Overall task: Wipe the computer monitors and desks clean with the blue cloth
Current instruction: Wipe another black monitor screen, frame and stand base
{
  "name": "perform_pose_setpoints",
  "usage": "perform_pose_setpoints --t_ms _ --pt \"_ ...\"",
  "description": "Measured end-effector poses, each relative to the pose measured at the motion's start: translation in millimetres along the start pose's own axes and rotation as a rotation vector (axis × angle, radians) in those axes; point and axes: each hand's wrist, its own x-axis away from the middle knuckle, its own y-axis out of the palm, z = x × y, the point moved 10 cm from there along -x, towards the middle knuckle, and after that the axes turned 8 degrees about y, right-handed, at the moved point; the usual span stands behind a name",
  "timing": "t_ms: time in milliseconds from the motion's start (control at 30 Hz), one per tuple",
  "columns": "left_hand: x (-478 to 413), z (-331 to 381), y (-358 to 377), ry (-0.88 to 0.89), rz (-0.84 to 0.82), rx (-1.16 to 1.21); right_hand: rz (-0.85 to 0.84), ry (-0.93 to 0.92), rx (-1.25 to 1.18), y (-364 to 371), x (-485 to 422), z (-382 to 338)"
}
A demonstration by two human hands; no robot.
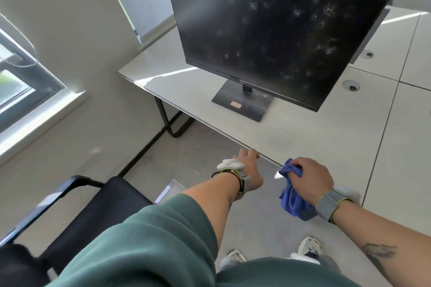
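**Blue cloth bunched in the right hand at the desk's near edge**

The fingers of the right hand [312, 176] are curled tight round a wad of the blue cloth [292, 201], thumb and forefinger pinching the top of the bundle against the front edge of the desk [303, 130]. The rest of the cloth hangs loose below the palm, off the desk. A grey band circles that wrist.

The left hand [248, 170] reaches to the same edge, a little to the left and apart from the cloth. Its fingertips lie close together at the rim; the hand is seen end-on, so whether they hook over the rim or merely rest against it cannot be told. A watch and thin bands sit on that wrist, and a green sleeve is pushed up the forearm.

Further back on the pale desktop stands the monitor [275, 37], dark, its screen flecked with smudges thickest toward the right. Its square black base sits on the desk.

A black chair [93, 212] stands on the floor at lower left, beneath a window [21, 81]. Two light shoes [309, 247] show below the hands.
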Motion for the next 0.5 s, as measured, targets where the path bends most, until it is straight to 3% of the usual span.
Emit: perform_pose_setpoints --t_ms 100,300,500 --pt "-14.1 13.9 15.5 0.086 -0.072 -0.008 -0.013 -0.006 0.020 -2.6 4.1 1.2" --pt "-40.0 90.2 29.3 0.416 -0.009 -0.044 -0.078 -0.009 0.117 -17.5 2.0 10.0" --pt "-70.2 105.9 25.3 0.276 0.077 0.012 -0.097 0.027 -0.157 -36.5 2.5 39.9"
